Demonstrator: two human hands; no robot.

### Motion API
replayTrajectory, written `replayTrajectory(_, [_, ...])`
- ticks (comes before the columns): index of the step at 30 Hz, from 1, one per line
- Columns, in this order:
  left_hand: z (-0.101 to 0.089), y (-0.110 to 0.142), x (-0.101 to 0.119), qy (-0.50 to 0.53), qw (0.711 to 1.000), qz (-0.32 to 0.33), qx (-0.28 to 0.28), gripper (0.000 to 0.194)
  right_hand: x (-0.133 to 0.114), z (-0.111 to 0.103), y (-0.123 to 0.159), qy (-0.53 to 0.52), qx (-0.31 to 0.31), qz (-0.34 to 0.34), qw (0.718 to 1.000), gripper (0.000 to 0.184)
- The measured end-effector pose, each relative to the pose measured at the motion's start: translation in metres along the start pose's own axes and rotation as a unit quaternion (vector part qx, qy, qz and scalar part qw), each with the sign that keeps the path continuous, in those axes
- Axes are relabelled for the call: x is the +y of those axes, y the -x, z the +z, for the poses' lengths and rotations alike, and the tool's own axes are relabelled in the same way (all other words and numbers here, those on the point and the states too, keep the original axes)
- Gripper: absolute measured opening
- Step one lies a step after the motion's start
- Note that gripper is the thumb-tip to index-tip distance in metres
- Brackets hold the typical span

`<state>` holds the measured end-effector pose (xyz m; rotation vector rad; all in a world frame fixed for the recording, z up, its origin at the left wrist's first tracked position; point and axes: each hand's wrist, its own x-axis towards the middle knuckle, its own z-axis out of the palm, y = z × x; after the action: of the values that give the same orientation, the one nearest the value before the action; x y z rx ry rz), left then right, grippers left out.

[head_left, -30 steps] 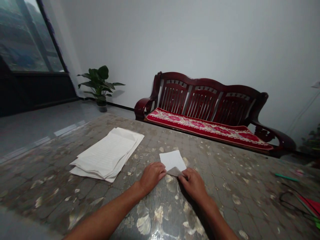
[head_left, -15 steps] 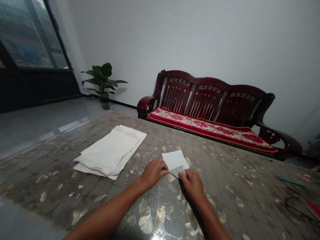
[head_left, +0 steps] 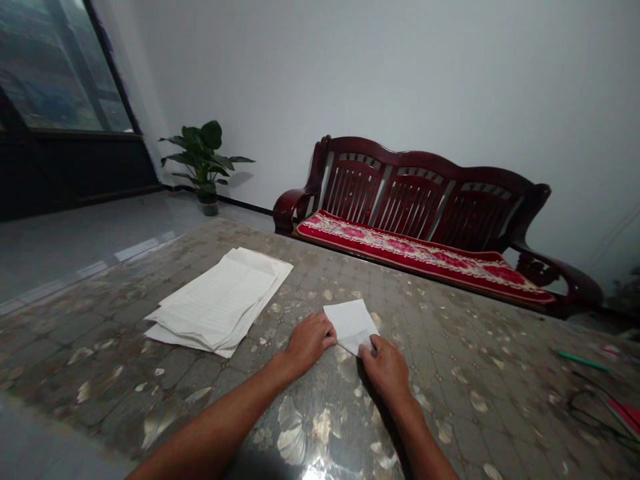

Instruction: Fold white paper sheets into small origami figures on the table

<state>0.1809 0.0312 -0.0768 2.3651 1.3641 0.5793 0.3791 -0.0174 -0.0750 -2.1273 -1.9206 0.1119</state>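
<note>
A small folded sheet of white paper [head_left: 351, 325] lies on the patterned glass tabletop [head_left: 450, 373], between my hands. My left hand [head_left: 310, 343] lies flat, with its fingertips pressed against the sheet's left edge. My right hand [head_left: 384, 369] covers the sheet's lower corner, so that corner is hidden. To the left of my left hand lies a loose stack of lined white paper [head_left: 217, 300], which neither hand touches.
A dark red wooden bench [head_left: 415, 193] with a red floral cushion stands beyond the table's far edge. A potted plant [head_left: 205, 160] stands by the window. A green pen [head_left: 584, 361], a black cable [head_left: 583, 400] and a red sheet [head_left: 627, 417] lie at the table's right.
The greyish flap at the sheet's lower edge has flattened and no longer stands out between my hands. My hands have drawn closer to the sheet, and the whole view has shifted slightly.
</note>
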Motion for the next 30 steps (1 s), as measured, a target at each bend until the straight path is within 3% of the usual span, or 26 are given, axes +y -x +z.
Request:
replayTrajectory(9, [0.000, -0.001, 0.003, -0.016, 1.000, -0.006, 0.000, 0.009, 0.002, 0.003, -0.003, -0.044, 0.008, 0.027, 0.999, 0.042])
replayTrajectory(15, [0.002, 0.001, 0.001, 0.007, 1.000, 0.004, 0.009, 0.008, 0.028, 0.011, 0.000, -0.172, 0.025, -0.152, 0.973, 0.041])
replayTrajectory(17, [0.001, 0.002, 0.002, 0.019, 1.000, 0.006, 0.012, 0.008, 0.032, 0.011, 0.000, -0.187, 0.018, -0.179, 0.966, 0.040])
replayTrajectory(19, [0.001, 0.002, 0.002, 0.031, 0.999, 0.007, 0.013, 0.009, 0.031, 0.010, 0.000, -0.190, 0.016, -0.170, 0.967, 0.040])
replayTrajectory(24, [0.000, 0.002, 0.002, 0.035, 0.999, 0.001, 0.013, 0.010, 0.018, 0.008, -0.003, -0.150, 0.010, -0.074, 0.986, 0.045])
replayTrajectory(30, [0.004, 0.000, 0.002, -0.019, 1.000, -0.006, 0.015, 0.012, 0.005, 0.004, -0.004, -0.057, 0.014, -0.024, 0.998, 0.032])
